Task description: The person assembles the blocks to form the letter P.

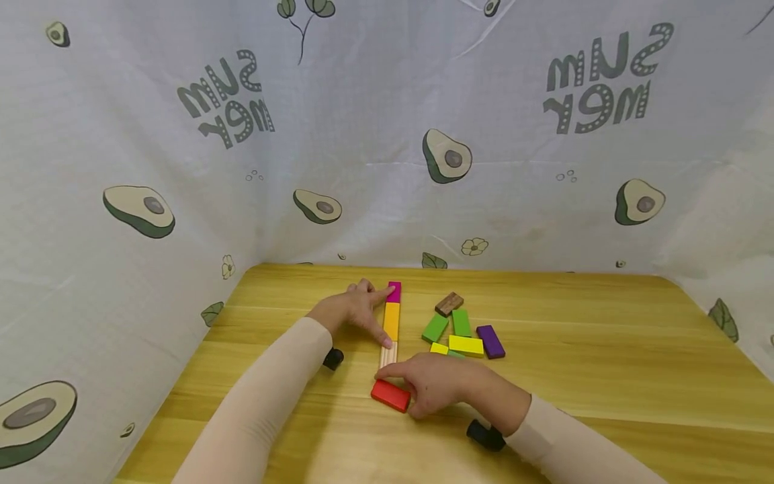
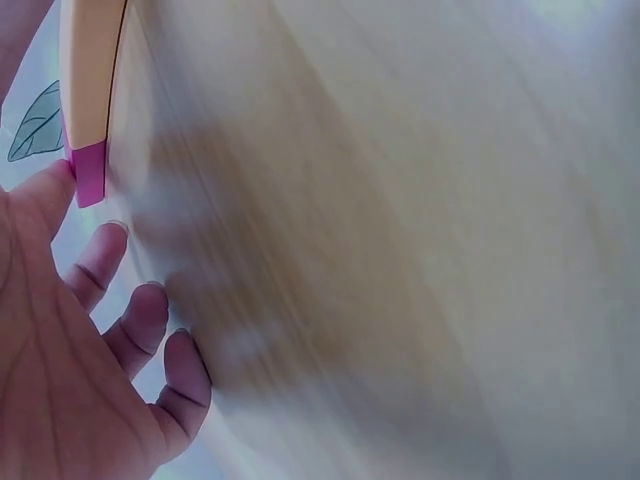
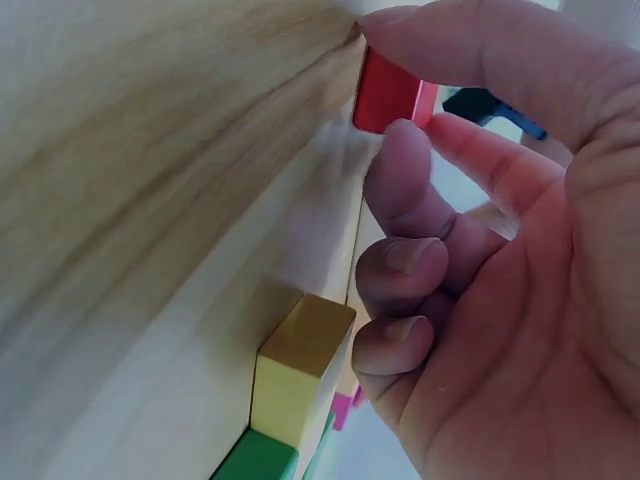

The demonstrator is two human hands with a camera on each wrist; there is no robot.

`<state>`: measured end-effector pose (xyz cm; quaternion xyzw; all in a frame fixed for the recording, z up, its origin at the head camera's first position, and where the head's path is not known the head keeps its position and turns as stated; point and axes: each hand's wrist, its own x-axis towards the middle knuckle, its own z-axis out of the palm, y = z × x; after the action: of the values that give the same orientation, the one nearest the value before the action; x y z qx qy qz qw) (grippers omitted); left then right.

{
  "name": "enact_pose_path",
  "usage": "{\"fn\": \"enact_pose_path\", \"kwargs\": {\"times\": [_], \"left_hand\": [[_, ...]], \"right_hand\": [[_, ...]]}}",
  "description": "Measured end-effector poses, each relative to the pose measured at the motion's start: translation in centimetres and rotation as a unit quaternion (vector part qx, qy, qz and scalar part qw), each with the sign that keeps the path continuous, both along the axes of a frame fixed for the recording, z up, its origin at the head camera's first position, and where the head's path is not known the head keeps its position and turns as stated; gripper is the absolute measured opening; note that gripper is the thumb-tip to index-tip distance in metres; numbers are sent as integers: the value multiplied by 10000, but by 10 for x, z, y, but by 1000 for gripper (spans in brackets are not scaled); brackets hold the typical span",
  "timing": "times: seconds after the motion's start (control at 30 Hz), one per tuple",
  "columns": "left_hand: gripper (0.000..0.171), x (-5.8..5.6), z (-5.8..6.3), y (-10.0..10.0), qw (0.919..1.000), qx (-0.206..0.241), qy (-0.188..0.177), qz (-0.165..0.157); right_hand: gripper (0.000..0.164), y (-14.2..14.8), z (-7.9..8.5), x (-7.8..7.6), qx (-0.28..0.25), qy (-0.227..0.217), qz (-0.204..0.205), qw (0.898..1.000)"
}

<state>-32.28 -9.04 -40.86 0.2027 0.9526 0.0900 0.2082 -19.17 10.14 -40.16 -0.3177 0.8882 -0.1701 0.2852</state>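
A straight row of blocks lies on the table: a magenta block (image 1: 394,292) at the far end, an orange block (image 1: 392,321), then a plain wood block (image 1: 388,356). My left hand (image 1: 358,311) is spread beside the row, its index finger touching the magenta block and its thumb at the joint of orange and plain wood. At the near end, slightly turned, sits a red block (image 1: 390,395). My right hand (image 1: 438,383) pinches it between thumb and fingers; the right wrist view shows this grip, with the other fingers curled.
Right of the row lie loose blocks: a brown one (image 1: 449,304), green ones (image 1: 435,329), yellow ones (image 1: 466,346) and a purple one (image 1: 490,341). Some are partly behind my right hand. A patterned cloth (image 1: 387,202) hangs behind the wooden table (image 1: 580,356).
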Motion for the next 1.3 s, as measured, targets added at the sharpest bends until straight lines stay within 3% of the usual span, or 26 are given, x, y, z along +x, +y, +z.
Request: {"fn": "enact_pose_path", "kwargs": {"times": [0.3, 0.5, 0.63, 0.8, 1.07, 1.23, 1.3], "left_hand": [[125, 0, 0, 0, 10000, -22, -44, -18], [125, 0, -2, 0, 10000, 25, -91, 25], [124, 0, -2, 0, 9998, 65, -130, 114], [121, 0, 0, 0, 9999, 42, -83, 117], [124, -1, 2, 1, 10000, 33, -55, 3], [125, -1, 3, -1, 9999, 61, -87, -19], [125, -1, 2, -2, 9999, 69, -131, 12]], "right_hand": [[62, -5, 3, 4, 145, 230, -2, 9996], [55, 2, 3, 0, -242, 249, 14, 9994], [53, 11, 8, -14, -651, 325, -390, 9966], [52, 17, 15, -27, -687, 932, -777, 9902], [65, -5, 3, 3, -89, 1712, -350, 9846], [70, -15, -6, 12, 165, 2084, -303, 9774], [84, -18, -9, 13, 323, 2182, -405, 9745]]}}
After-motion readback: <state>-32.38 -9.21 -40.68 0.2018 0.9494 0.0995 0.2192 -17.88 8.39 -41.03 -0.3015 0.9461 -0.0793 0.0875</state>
